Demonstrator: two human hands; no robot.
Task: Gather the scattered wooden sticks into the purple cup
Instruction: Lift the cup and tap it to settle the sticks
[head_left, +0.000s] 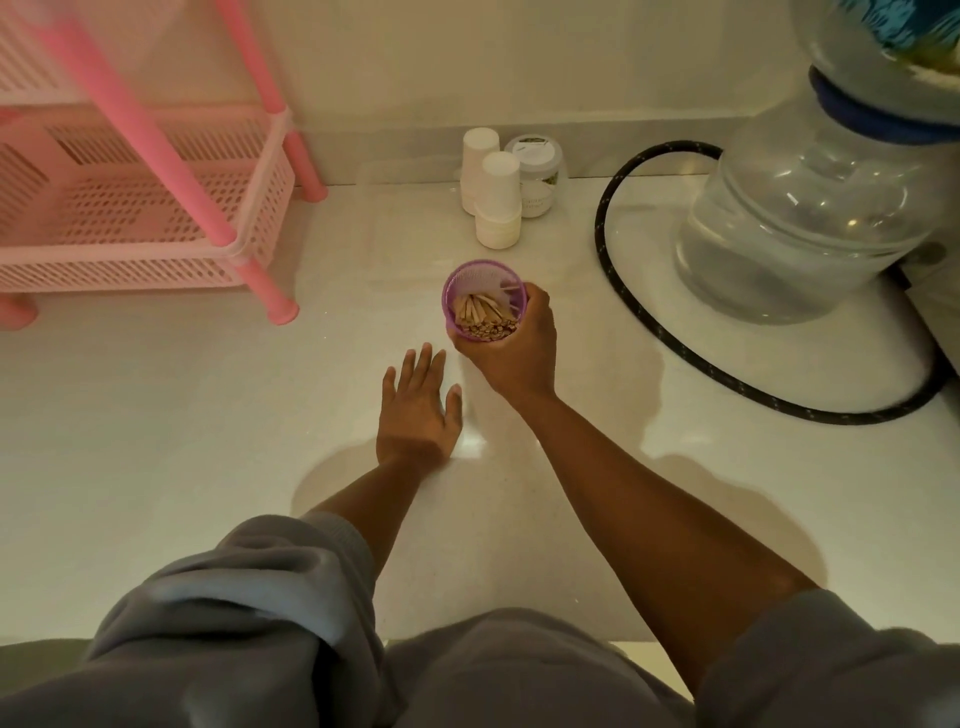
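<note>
The purple cup (475, 278) stands on the white counter near the middle of the view, seen from above. Several wooden sticks (483, 314) stand bundled inside it, leaning toward its near side. My right hand (511, 348) is wrapped around the cup's near right side. My left hand (418, 408) lies flat on the counter just left of and nearer than the cup, palm down, fingers spread, holding nothing. No loose sticks show on the counter.
A pink slotted rack (140, 208) fills the back left. Two stacks of white paper cups (496, 200) and a small lidded jar (537, 174) stand behind the purple cup. A large clear water bottle (810, 208) and a black hose (644, 322) occupy the right.
</note>
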